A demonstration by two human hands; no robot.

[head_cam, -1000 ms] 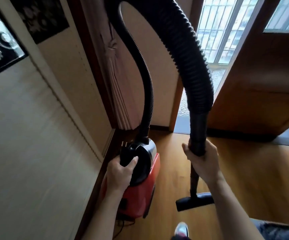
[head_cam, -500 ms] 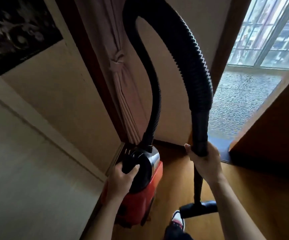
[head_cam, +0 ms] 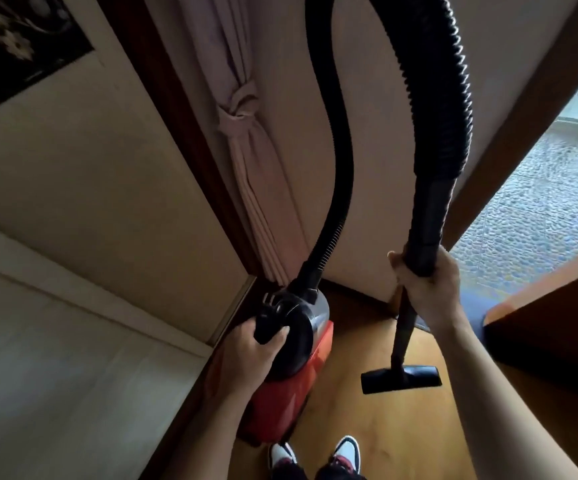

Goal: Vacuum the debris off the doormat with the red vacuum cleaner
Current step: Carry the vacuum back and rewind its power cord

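Your left hand (head_cam: 246,351) curls round the black handle of the red vacuum cleaner (head_cam: 291,386), carried beside the pale wall (head_cam: 73,341) — your right hand (head_cam: 426,285) grips the black ribbed hose's rigid tube (head_cam: 426,233), its flat floor nozzle (head_cam: 402,377) hanging above the wooden floor (head_cam: 384,438).

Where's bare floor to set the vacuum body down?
Bare wood floor lies below the floor nozzle, between the shoes and the right arm. A narrower strip runs between the red vacuum and the wand. Crowded: the left corner, where left hand, vacuum, curtain and wall meet.
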